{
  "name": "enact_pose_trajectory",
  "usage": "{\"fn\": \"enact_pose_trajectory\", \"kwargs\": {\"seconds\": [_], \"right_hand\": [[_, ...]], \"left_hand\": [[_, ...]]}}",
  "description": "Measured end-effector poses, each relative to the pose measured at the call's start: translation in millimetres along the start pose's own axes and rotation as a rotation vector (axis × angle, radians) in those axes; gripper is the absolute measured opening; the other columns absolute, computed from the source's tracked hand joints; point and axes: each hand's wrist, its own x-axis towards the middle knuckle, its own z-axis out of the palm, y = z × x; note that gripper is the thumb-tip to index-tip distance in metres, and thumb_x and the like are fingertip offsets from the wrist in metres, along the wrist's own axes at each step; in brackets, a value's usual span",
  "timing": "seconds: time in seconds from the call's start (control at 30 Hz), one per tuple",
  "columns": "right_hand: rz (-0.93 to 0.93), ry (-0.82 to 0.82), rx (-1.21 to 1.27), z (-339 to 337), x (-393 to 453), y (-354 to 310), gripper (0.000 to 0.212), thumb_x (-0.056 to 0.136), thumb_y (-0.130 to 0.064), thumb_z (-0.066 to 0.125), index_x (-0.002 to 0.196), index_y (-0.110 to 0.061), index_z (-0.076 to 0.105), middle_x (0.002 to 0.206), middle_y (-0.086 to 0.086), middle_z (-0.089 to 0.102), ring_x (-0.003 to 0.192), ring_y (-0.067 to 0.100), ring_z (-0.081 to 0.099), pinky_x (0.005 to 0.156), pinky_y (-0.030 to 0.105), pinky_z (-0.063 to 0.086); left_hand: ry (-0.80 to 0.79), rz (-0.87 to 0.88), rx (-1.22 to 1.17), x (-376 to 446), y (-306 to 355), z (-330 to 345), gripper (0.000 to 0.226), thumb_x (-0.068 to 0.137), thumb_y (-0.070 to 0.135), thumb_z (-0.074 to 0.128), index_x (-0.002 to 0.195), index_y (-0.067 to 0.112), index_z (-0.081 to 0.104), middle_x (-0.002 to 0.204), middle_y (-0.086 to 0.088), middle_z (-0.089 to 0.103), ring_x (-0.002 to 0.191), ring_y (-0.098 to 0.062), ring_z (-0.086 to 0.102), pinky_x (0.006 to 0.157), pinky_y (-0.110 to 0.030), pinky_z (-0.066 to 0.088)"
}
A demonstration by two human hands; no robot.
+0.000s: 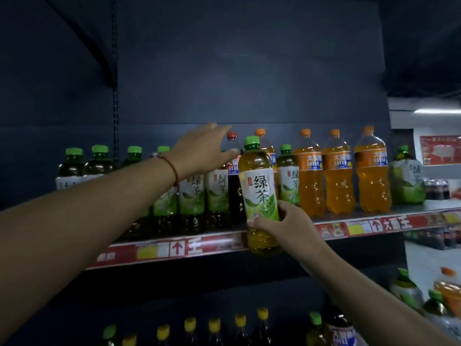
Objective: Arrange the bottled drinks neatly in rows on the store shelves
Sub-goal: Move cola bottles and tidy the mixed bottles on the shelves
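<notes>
My right hand (pixel 282 224) grips a green-tea bottle (pixel 259 186) with a green cap, upright and just in front of the shelf edge (pixel 174 248). My left hand (pixel 202 151) reaches over the row with fingers spread around the neck of a dark cola bottle (pixel 233 176) with a red cap; whether it grips it I cannot tell. Several green-tea bottles (pixel 192 196) stand left of the cola. Right of it stand another green-tea bottle (pixel 288 176) and orange soda bottles (pixel 338 176).
A larger green-tea bottle (pixel 406 178) stands at the shelf's right end. The lower shelf holds bottles with yellow caps (pixel 214 325). More bottles (pixel 424 298) are heaped at the lower right. The dark back panel (pixel 249 71) rises above the row.
</notes>
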Motion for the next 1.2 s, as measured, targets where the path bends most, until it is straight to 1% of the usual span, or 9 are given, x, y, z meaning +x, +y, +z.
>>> {"fn": "enact_pose_trajectory", "kwargs": {"seconds": [0.13, 0.23, 0.33, 0.43, 0.63, 0.83, 0.97, 1.07, 1.2], "right_hand": [[-0.012, -0.001, 0.035, -15.3, 31.0, 0.3, 0.029, 0.078, -0.034, 0.079, 0.102, -0.027, 0.066, 0.093, -0.008, 0.073, 0.083, 0.005, 0.069, 0.069, 0.022, 0.053], [-0.014, -0.004, 0.057, -21.8, 51.0, 2.5, 0.03, 0.078, -0.035, 0.079, 0.103, -0.027, 0.063, 0.097, -0.005, 0.072, 0.089, 0.01, 0.069, 0.076, 0.028, 0.057], [-0.004, -0.016, 0.078, -26.1, 64.6, 5.7, 0.03, 0.079, -0.035, 0.077, 0.104, -0.027, 0.062, 0.1, -0.005, 0.071, 0.095, 0.012, 0.067, 0.082, 0.032, 0.057], [-0.006, -0.04, 0.09, -30.0, 71.7, 11.7, 0.026, 0.081, -0.033, 0.076, 0.102, -0.028, 0.062, 0.099, -0.008, 0.069, 0.094, 0.01, 0.065, 0.073, 0.024, 0.052], [0.0, -0.067, 0.081, -26.4, 72.7, 22.1, 0.026, 0.079, -0.032, 0.078, 0.101, -0.028, 0.064, 0.093, -0.01, 0.072, 0.084, 0.004, 0.068, 0.064, 0.015, 0.051], [0.03, -0.04, 0.085, -19.6, 74.2, 26.6, 0.027, 0.075, -0.03, 0.083, 0.097, -0.027, 0.068, 0.092, -0.009, 0.075, 0.09, 0.007, 0.07, 0.076, 0.024, 0.056], [0.064, -0.004, 0.078, -4.3, 81.5, 26.7, 0.037, 0.071, -0.034, 0.085, 0.103, -0.025, 0.069, 0.096, -0.006, 0.075, 0.093, 0.012, 0.069, 0.087, 0.034, 0.057], [0.079, 0.047, 0.061, 8.8, 88.5, 27.6, 0.034, 0.07, -0.034, 0.086, 0.099, -0.025, 0.07, 0.092, -0.008, 0.074, 0.092, 0.01, 0.068, 0.085, 0.031, 0.056], [0.089, 0.108, -0.047, 26.2, 94.6, 32.4, 0.03, 0.071, -0.036, 0.086, 0.093, -0.028, 0.069, 0.089, -0.011, 0.073, 0.086, 0.006, 0.066, 0.074, 0.025, 0.053]], "left_hand": [[-0.053, 0.052, 0.161, 60.2, 7.0, 25.7, 0.109, 0.078, 0.076, 0.058, 0.157, 0.016, 0.012, 0.146, -0.011, 0.045, 0.13, -0.029, 0.045, 0.103, -0.041, 0.04], [-0.212, -0.03, 0.099, 93.1, 3.4, 45.9, 0.127, 0.069, 0.077, 0.066, 0.158, 0.017, -0.002, 0.151, -0.01, 0.042, 0.132, -0.03, 0.045, 0.103, -0.042, 0.04], [-0.345, -0.097, 0.11, 109.0, -2.2, 61.5, 0.142, 0.053, 0.088, 0.065, 0.157, 0.018, -0.003, 0.152, -0.008, 0.042, 0.126, -0.03, 0.052, 0.098, -0.041, 0.046], [-0.356, -0.114, 0.109, 114.1, -5.5, 73.9, 0.139, 0.051, 0.085, 0.071, 0.154, 0.018, 0.006, 0.153, -0.007, 0.041, 0.121, -0.03, 0.056, 0.092, -0.039, 0.048], [-0.386, -0.169, -0.092, 116.1, -8.7, 75.4, 0.135, 0.054, 0.064, 0.086, 0.153, 0.023, 0.005, 0.154, -0.007, 0.039, 0.123, -0.032, 0.053, 0.097, -0.047, 0.049], [-0.132, -0.139, -0.177, 110.9, -14.3, 69.8, 0.117, 0.06, 0.05, 0.089, 0.146, 0.032, 0.012, 0.122, -0.01, 0.06, 0.09, -0.025, 0.063, 0.08, -0.046, 0.056], [0.111, -0.125, -0.313, 108.6, -21.8, 53.7, 0.114, 0.061, 0.042, 0.09, 0.147, 0.033, 0.014, 0.134, -0.008, 0.052, 0.107, -0.029, 0.06, 0.085, -0.045, 0.056], [0.241, -0.118, -0.43, 108.3, -25.2, 34.6, 0.112, 0.065, 0.031, 0.09, 0.15, 0.026, 0.017, 0.143, -0.008, 0.045, 0.123, -0.031, 0.052, 0.094, -0.04, 0.048], [0.389, -0.151, -0.509, 101.4, -32.6, 10.8, 0.111, 0.066, 0.03, 0.09, 0.15, 0.025, 0.017, 0.147, -0.004, 0.042, 0.128, -0.028, 0.048, 0.098, -0.038, 0.045]]}}
